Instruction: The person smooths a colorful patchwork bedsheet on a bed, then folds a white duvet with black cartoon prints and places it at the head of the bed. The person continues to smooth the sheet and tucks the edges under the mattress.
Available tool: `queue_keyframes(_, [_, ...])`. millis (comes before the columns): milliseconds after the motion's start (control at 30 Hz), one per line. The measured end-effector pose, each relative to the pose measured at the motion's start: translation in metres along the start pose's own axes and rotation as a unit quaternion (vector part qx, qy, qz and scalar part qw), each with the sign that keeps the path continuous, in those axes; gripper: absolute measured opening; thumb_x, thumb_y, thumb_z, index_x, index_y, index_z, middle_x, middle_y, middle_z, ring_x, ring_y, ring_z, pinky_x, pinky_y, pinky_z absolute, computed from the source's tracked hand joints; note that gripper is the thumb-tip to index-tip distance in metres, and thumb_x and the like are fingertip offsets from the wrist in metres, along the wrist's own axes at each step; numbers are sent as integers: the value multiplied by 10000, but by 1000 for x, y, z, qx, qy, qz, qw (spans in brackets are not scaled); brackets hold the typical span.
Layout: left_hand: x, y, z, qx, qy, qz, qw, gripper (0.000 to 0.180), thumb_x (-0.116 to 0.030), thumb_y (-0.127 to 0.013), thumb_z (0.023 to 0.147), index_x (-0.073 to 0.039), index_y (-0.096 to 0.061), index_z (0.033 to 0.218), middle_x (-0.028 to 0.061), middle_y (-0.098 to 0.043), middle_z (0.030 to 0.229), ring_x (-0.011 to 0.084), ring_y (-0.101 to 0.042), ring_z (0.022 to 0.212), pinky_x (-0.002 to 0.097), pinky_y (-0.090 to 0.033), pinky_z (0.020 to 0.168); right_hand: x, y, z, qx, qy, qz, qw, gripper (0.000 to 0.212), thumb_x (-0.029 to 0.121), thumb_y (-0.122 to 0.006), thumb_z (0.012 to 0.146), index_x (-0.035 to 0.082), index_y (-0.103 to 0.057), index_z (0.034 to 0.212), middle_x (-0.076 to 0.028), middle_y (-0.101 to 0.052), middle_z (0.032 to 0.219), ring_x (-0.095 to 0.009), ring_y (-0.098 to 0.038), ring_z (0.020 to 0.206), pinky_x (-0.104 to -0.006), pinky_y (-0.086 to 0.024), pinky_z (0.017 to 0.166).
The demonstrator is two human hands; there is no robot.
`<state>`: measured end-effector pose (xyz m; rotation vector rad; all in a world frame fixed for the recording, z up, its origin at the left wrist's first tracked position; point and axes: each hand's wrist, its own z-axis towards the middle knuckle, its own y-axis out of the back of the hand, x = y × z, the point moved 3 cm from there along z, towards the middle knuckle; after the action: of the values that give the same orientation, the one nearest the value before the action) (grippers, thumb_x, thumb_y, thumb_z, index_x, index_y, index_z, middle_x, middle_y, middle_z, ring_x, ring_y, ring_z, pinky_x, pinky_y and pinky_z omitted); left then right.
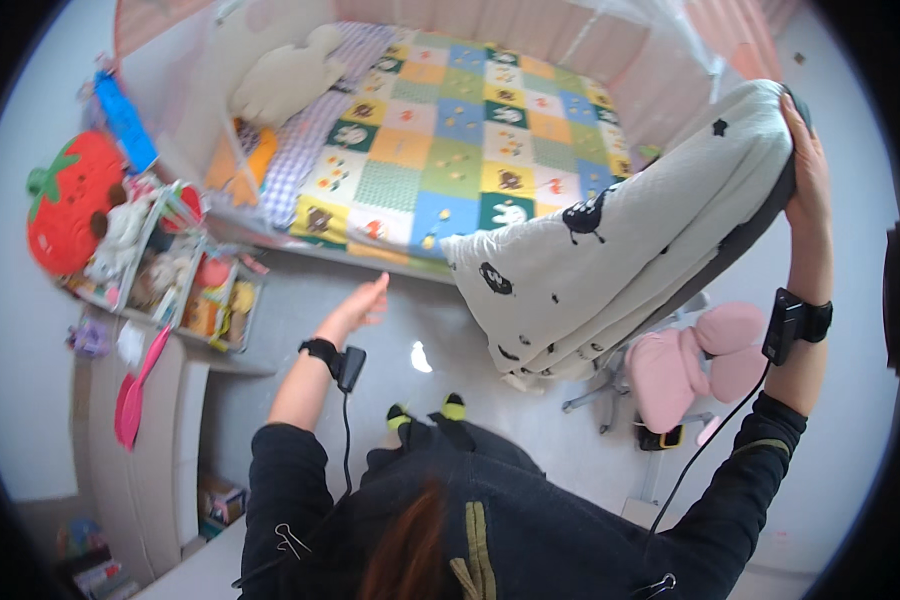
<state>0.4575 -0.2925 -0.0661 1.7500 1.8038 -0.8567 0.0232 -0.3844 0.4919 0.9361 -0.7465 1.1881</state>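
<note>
Dark sleeves of the person fill the bottom. Far left, a red strawberry pillow [70,205] sits by a shelf of toys [175,280]. Next, the left hand [362,308] is flat and loose, holding nothing, reaching toward the bed with its patchwork mat [450,130]. On the right, the right hand [808,175] grips the top edge of a folded white blanket [630,240], lifted high beside the bed. It looks like the lifting part; the free hand likely needs to catch the hanging end.

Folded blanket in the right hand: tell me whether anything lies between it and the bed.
Nothing visible does. The right hand holds the folded blanket up beside the bed; its lower end already overlaps the patchwork mattress corner. The left hand is open, apart.
</note>
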Motion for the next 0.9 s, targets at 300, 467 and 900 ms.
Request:
queue_keyframes(300, [-65, -189, 93, 188, -18, -27, 982, 990, -753, -465, 753, -101, -166, 1436, 188, -151, 1463, 356, -167, 1352, 530, -249, 1035, 108, 68, -50, -124, 69, -61, 988, 405, 280, -536, 926, 47, -508, 1257, -64, -584, 1149, -143, -578, 1011, -277, -477, 863])
queue_keyframes(467, [-128, -233, 138, 181, -65, 106, 976, 1136, -795, -420, 725, 39, -85, 1419, 226, -95, 1490, 353, -94, 1387, 449, -144, 1105, 140, 165, -78, -242, 78, -83, 964, 407, 283, -450, 966, 63, -459, 1308, -72, -558, 1210, -162, -556, 1079, -312, -471, 924])
queue_keyframes(900, [-273, 50, 54, -109, -347, -3, 931, 478, -406, -415, 942, -4, -584, 1135, 115, -622, 1068, 197, -566, 970, 352, -438, 826, -16, 336, -105, -316, -132, -267, 900, 600, 490, -540, 882, 7, -512, 1237, -137, -569, 1149, -211, -530, 1064, -330, -403, 922])
